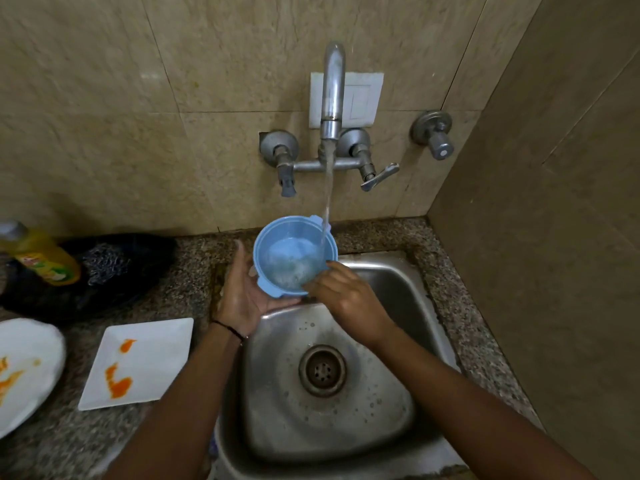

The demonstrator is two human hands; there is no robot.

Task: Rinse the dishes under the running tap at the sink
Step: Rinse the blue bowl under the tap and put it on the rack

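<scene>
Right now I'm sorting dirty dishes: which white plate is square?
The square plate nearest the sink; the round plate sits at the left edge.

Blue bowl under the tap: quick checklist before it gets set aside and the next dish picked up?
1. Stream lands inside blue bowl: ok.
2. Left hand supports bowl from below: ok.
3. Right hand fingers on the rim: ok.
4. Bowl rinsed clean: cannot tell, water churning inside.
5. Sink drain unblocked: ok.
6. Square plate and round plate clean: not ok, orange stains.
</scene>
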